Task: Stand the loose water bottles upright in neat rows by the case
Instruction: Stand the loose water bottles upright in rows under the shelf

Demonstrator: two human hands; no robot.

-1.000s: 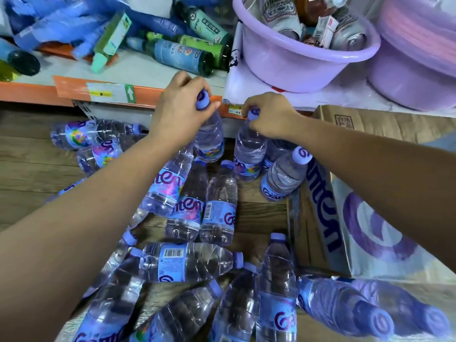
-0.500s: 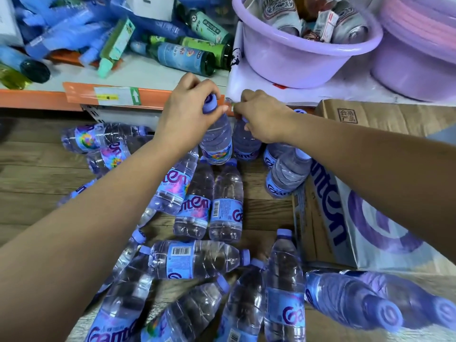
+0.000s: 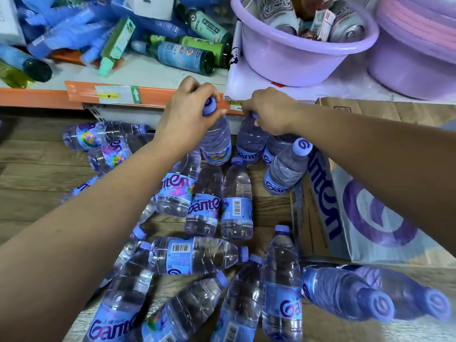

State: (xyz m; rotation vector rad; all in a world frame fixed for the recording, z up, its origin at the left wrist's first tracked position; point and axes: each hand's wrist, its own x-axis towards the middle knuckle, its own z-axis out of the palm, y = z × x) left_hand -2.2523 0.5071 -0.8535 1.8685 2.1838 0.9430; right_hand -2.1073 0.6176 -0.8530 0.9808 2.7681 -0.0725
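Bottles in both my hands have gone back toward the orange shelf edge (image 3: pixel 118 95) over the last second, and that is the change that matters. My left hand (image 3: pixel 190 114) is closed around the purple cap and neck of one water bottle (image 3: pixel 217 141), which stands nearly upright with its base down by the shelf front; a second ago it was a little nearer to me. My right hand (image 3: pixel 269 112) is clamped on the top of a second bottle (image 3: pixel 250 144), which has slid in close to the shelf and now sits just beside the first. To the right of that pair, 1 more upright bottle (image 3: pixel 288 169) leans lightly against the Ganten cardboard case (image 3: pixel 325 206), and the shoulder of another shows behind it, so I judge that a back row is beginning next to the case. Most of the work is still ahead: 3 bottles (image 3: pixel 204 206) lie side by side on the wooden floor (image 3: pixel 32 181) just below my hands, 2 more (image 3: pixel 98 139) lie to the left near the shelf, and a loose heap (image 3: pixel 197 255) lies flat or tilted nearer to me. I cannot tell whether both held bottles rest fully on the floor yet, since my hands and forearms hide part of them. Once they stand steady, I would let go and reach for the nearest 3.
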